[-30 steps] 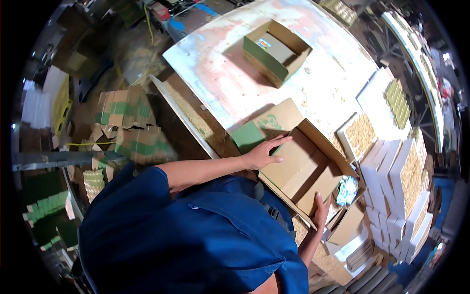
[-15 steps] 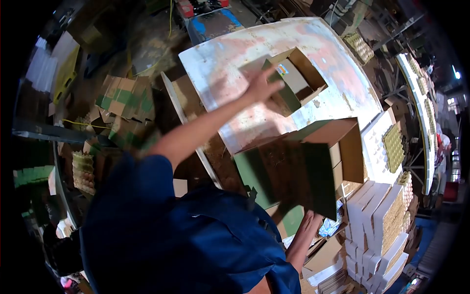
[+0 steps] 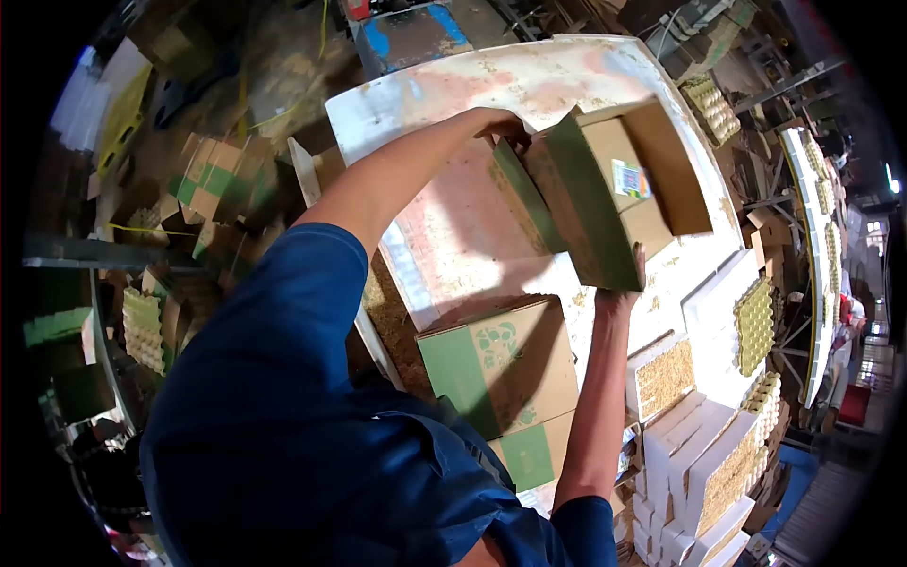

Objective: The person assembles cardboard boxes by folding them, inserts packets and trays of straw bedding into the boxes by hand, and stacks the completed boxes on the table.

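Observation:
An open brown-and-green cardboard box (image 3: 590,203) stands tilted over the white worktop (image 3: 453,203). A colourful label (image 3: 630,180) shows on its inner side. My left hand (image 3: 505,128) is bent over the box's far left end, its fingers curled at a flap and partly in shadow. Gripping the near right corner is my right hand (image 3: 625,285), with the thumb up along the side and the other fingers mostly hidden. Nearer my body lies a closed, printed box (image 3: 515,364), with another green-and-brown surface below it.
White-sided blocks with straw-coloured faces (image 3: 704,444) are stacked at the lower right. Egg trays (image 3: 754,326) stand beside them, and more (image 3: 710,109) lie at the far right. Loose cardboard (image 3: 217,180) is heaped at left, beyond a wooden edge board (image 3: 304,175).
My right hand has risen from low beside the large box to the open box's corner over the worktop. My left hand has shifted farther away. The printed box near my body is now uncovered.

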`<state>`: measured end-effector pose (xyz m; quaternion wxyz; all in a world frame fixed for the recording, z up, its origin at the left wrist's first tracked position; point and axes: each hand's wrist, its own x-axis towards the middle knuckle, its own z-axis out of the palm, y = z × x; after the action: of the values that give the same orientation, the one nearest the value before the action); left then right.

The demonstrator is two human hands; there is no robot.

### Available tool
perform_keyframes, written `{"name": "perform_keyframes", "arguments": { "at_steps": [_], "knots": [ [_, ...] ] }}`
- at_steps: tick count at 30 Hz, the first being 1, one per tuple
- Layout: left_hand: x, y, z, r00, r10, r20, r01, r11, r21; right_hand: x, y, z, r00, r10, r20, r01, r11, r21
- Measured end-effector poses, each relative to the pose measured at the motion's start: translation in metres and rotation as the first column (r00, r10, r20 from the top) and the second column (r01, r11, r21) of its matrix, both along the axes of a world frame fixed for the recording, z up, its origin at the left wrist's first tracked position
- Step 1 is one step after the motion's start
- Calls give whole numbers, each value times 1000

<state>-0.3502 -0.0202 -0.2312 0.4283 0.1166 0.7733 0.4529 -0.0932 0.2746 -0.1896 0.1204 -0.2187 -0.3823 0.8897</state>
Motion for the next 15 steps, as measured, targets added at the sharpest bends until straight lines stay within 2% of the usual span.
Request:
{"name": "perform_keyframes", "arguments": {
  "at_steps": [1, 3, 5, 7, 9, 13, 14, 15],
  "knots": [
    [-3, -2, 3, 999, 29, 20, -30, 999, 23, -7, -8, 11, 959, 243, -145, -255, 964, -72],
    [-1, -6, 10, 983, 166, 79, -173, 980, 97, -38, -5, -5, 955, 294, -46, -295, 955, -24],
    [7, -4, 20, 958, 255, 131, -273, 950, 150, -62, -3, -32, 970, 244, 12, -244, 962, 121],
    [12, -4, 28, 940, 301, 162, -328, 928, 179, -69, -4, -25, 978, 207, 35, -209, 976, 64],
    [17, -5, 29, 934, 318, 163, -346, 920, 182, -79, 8, -24, 955, 294, -47, -295, 955, -20],
    [9, -3, 10, 974, 218, 63, -224, 967, 121, -77, 16, -47, 970, 238, -41, -240, 970, -29],
    [6, -6, 7, 980, 179, 90, -190, 972, 138, -74, 16, -51, 966, 242, -92, -252, 961, -119],
    [7, -6, 3, 979, 183, 91, -194, 972, 136, -75, 16, -58, 965, 245, -91, -255, 959, -121]
  ]
}}
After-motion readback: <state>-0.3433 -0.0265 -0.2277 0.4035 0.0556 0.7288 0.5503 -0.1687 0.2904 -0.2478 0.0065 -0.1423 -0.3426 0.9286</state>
